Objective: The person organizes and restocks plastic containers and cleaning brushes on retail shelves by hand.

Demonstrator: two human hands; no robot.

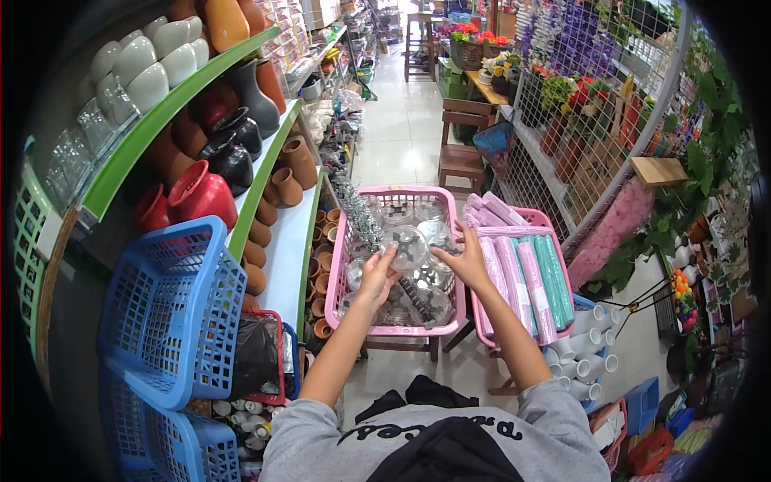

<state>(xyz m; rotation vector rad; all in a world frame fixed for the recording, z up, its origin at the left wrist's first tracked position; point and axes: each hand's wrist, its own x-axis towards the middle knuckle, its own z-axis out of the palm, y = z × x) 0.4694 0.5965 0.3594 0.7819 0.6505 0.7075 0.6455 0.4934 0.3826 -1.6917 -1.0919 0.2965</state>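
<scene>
A pink plastic basket (336, 265) on a small wooden stand holds several clear plastic containers (405, 245) and a silvery garland (359, 215). My left hand (376, 275) reaches into the basket, its fingers touching a clear round container. My right hand (468, 259) rests at the basket's right side on another clear container (441, 243). Whether either hand grips its container is hard to see.
A second pink basket (562, 277) of pink and green rolls (530, 281) stands to the right. Blue baskets (173, 313) and green shelves (173, 108) of vases and clay pots (283, 186) line the left. A wire grid (578, 153) with flowers, wooden stools (462, 157) and the aisle lie beyond.
</scene>
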